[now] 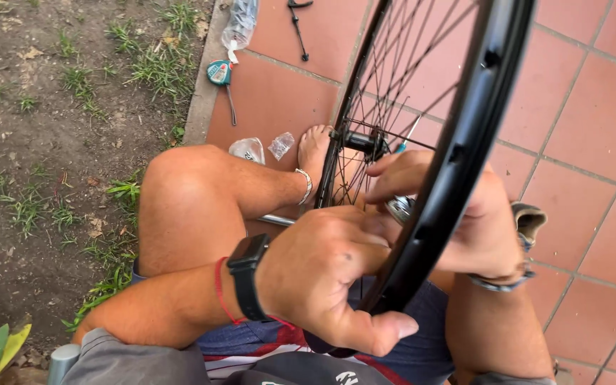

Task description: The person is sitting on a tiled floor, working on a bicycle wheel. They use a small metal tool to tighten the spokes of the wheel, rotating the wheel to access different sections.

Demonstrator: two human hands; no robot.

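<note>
The left hand [322,274] clasps the black spoked bicycle wheel rim [458,150] resting upright on the lap; beyond the rim, the right hand [465,214] pinches a small silver metal part [398,208].

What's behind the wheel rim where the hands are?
Behind the black rim, the right hand pinches a small silvery metal part; the rim covers most of that hand and part. The left hand grips the rim in front.

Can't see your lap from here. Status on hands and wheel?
Left hand gripping black wheel rim. Right hand behind rim, fingers on small silver part. Spokes between; nothing blocking.
</note>
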